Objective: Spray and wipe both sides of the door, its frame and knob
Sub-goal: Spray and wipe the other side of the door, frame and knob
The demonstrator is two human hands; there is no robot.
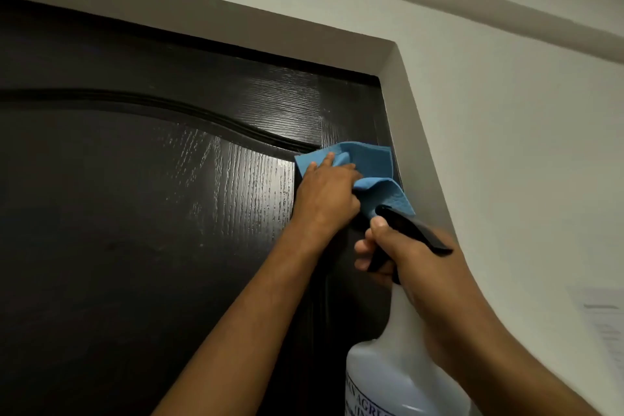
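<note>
- Nearest of all is a translucent white spray bottle (388, 371), low at the right, with dark printed lettering on its side cut off by the picture's lower edge.
- Its black trigger head (410, 230) points up toward the door's upper right corner; the right hand (401, 257) is curled round the bottle's neck, fingers wrapped in front of the trigger.
- Higher up, the left hand (326, 192) presses a crumpled blue cloth (368, 165) against the door, its fingers partly spread over the cloth's left part and bunching it.
- That cloth sits near the door's top right corner, its right edge reaching the frame (393, 132).
- Dark, almost black, the door (135, 213) has a wood-grain texture and a raised arched moulding (169, 105) curving across its upper panel.
- Wet, glossy streaks catch the light on the door left of the cloth and above it.
- Around the doorway runs a pale grey-white wall (506, 145), with a recessed reveal above and to the right.
- On the wall at far right hangs a blurred sheet of paper (604, 321); its print cannot be read.
</note>
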